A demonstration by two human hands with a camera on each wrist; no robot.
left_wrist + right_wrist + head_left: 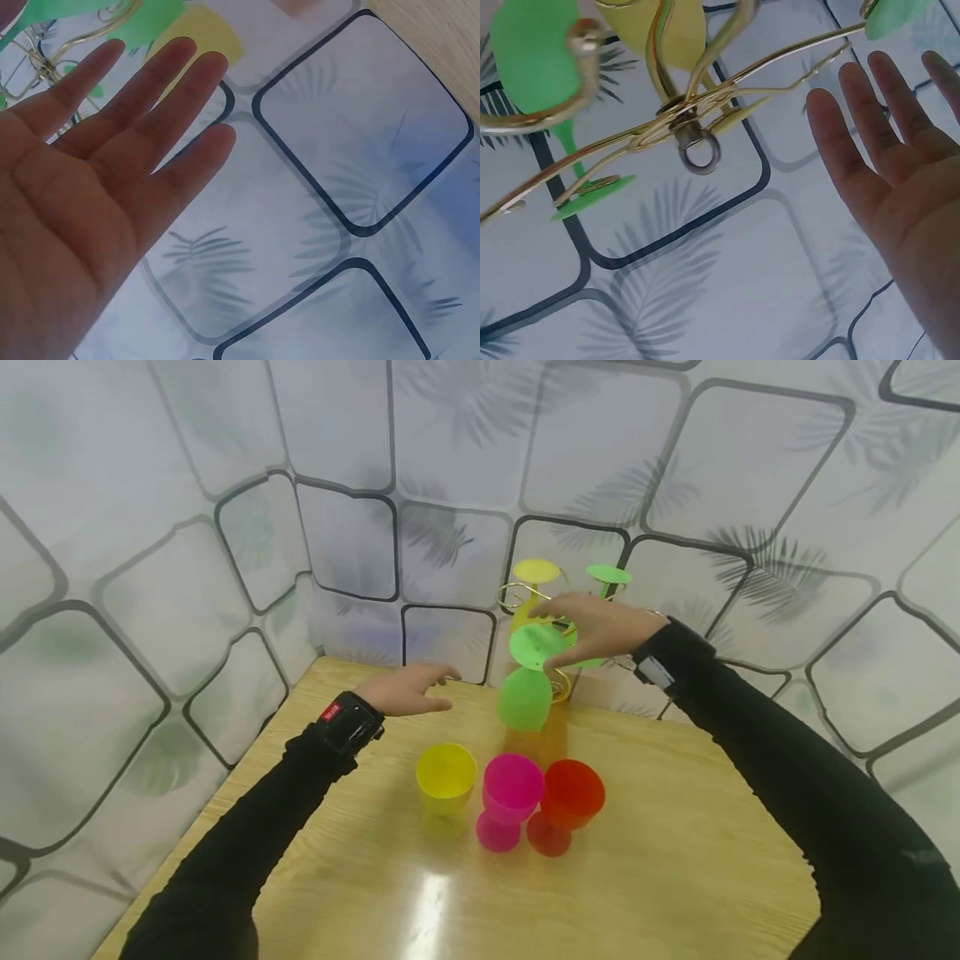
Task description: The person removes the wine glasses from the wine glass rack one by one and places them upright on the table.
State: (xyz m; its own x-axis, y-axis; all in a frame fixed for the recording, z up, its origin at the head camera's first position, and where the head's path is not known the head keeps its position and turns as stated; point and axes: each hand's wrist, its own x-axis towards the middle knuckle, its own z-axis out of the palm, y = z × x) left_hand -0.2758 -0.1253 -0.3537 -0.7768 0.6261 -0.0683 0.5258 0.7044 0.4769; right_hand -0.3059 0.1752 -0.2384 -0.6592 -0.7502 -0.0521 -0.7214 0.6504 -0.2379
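A gold wire rack (561,687) carries goblets bowl-down: a yellow one (537,571) and a green one (609,574) behind, another green goblet (524,700) in front. My right hand (600,625) hovers by the front goblet's foot; its fingers look straight in the right wrist view, next to the rack's centre ring (700,154). Whether it touches the foot I cannot tell. Left of the rack, my left hand (405,690) hangs above the table with fingers extended, holding nothing. Upright below stand a yellow goblet (446,772), a magenta goblet (513,787) and a red goblet (573,793).
A light wooden table (360,877) lies under everything, with a bright glare near its front. Patterned walls (465,435) with dark outlines and leaf prints rise close behind the rack and at the left.
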